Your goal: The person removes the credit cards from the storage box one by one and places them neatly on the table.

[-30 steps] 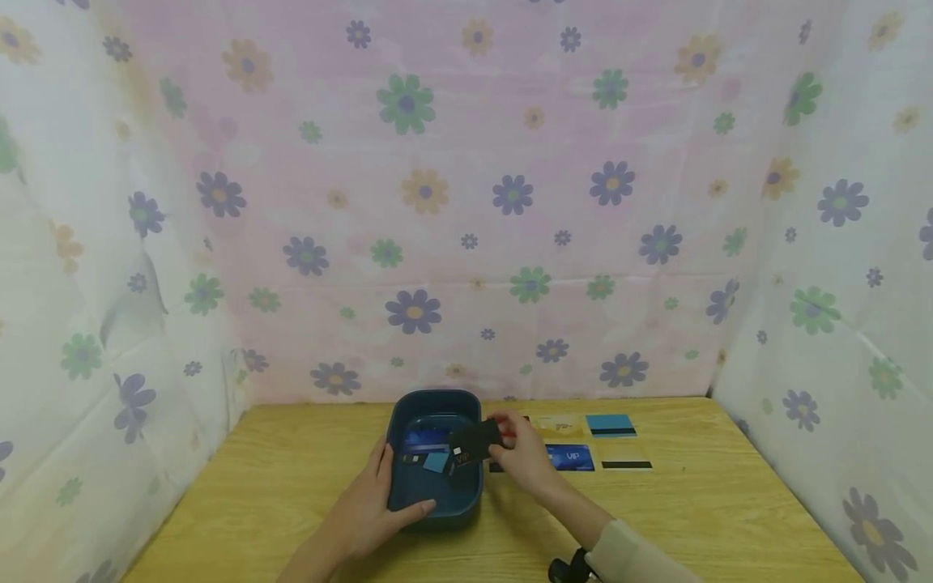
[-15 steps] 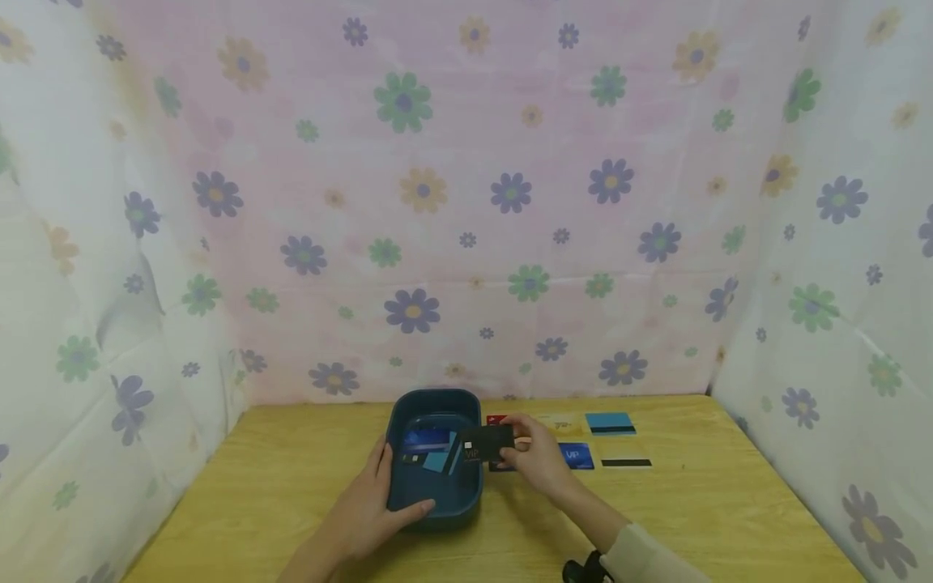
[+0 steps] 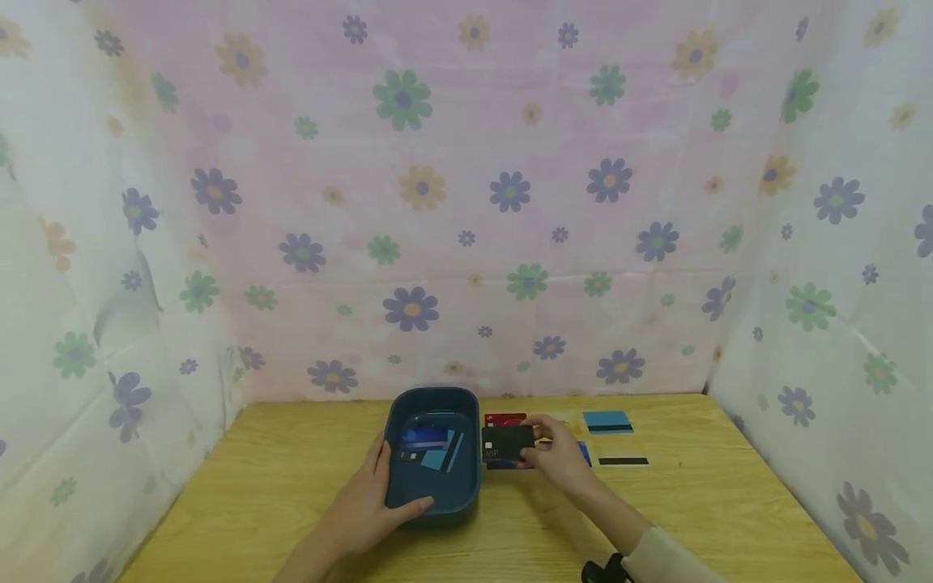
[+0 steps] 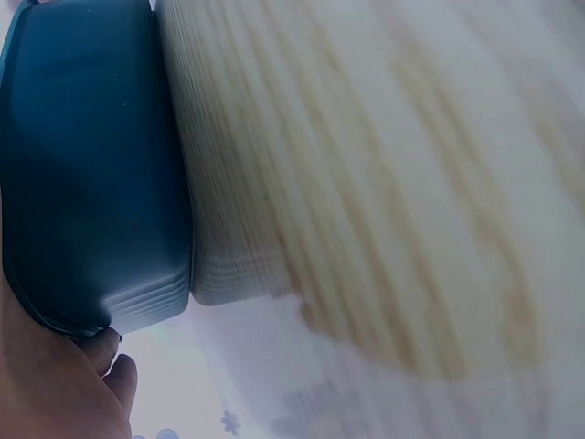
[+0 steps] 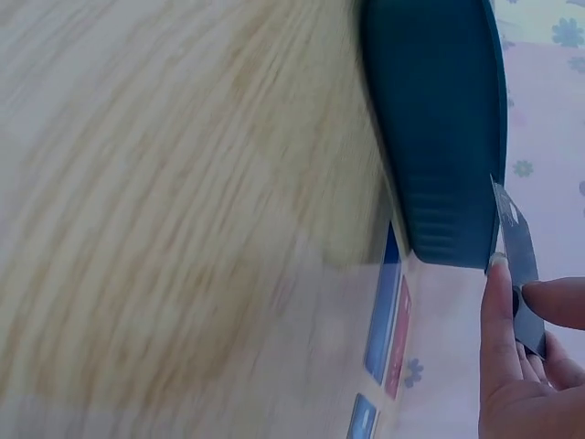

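Card in black (image 3: 507,444), lettered VIP below a pale chip, is pinched between the thumb and fingers of the right hand (image 3: 563,455), just right of the bin (image 3: 433,494) and raised off the table (image 3: 248,470). The right wrist view catches it at a steep slant by the bin's rim, its face hard to read. Gripping the bin's left side, the left hand (image 3: 359,508) lays its thumb over the near rim, the other fingers partly hidden along the wall. Inside the bin lie a blue card (image 3: 425,437) and a sky-blue card (image 3: 436,459); a dark piece (image 3: 408,457) beside them is too small to make out.

Right of the bin, cards form 2 rows. Farther back, a red card (image 3: 504,419) sits nearest the bin, then a gold card mostly blocked by the right hand, then a cyan card (image 3: 608,419) with a black stripe. In the nearer row, a navy card (image 3: 503,465) is almost covered, a bright blue card (image 3: 585,453) shows little past the hand, and a pale card (image 3: 623,452), farthest from the bin, blends into the wood.

Nearer than the bin and to its right, a sleeve (image 3: 666,557) and black device (image 3: 607,570) are cut off. Floral cloth (image 3: 466,162) hangs beyond the bin.
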### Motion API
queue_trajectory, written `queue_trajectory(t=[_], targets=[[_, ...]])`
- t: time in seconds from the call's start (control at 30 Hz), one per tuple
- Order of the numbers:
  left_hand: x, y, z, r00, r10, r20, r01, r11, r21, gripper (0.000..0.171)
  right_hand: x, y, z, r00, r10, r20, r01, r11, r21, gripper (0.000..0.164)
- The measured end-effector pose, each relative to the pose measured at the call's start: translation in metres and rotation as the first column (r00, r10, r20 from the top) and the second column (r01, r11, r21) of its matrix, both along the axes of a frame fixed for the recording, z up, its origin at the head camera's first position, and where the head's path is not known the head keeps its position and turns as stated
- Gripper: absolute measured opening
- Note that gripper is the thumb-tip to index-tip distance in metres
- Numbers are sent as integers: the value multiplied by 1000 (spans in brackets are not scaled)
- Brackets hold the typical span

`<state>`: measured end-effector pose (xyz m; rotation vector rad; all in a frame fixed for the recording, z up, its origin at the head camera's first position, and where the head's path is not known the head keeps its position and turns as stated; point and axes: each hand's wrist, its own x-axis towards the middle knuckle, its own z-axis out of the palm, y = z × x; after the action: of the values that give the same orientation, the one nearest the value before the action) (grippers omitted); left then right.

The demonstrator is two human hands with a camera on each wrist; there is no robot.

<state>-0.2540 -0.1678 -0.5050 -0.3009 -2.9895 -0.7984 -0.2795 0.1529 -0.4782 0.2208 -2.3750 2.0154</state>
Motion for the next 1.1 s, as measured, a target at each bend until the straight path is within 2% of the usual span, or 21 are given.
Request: queue_trajectory(t=[0.53,0.87,1.0,1.1], targets=[[0,0,1,1000,-1,8,1,1000,8,131,13,16,-18,1000,14,27,-16,997,72,48],[1,0,2,1000,1,9,-1,1000,10,131,19,15,-26,995,80,63,-84,994,68,45],[1,0,2,1000,4,12,-4,1000,19,131,22,15,-26,996,85,35,-89,982,164,40],[0,0,1,1000,8,15,-8,1000,8,132,22,15,-27,997,73,-6,-68,953,294,35]])
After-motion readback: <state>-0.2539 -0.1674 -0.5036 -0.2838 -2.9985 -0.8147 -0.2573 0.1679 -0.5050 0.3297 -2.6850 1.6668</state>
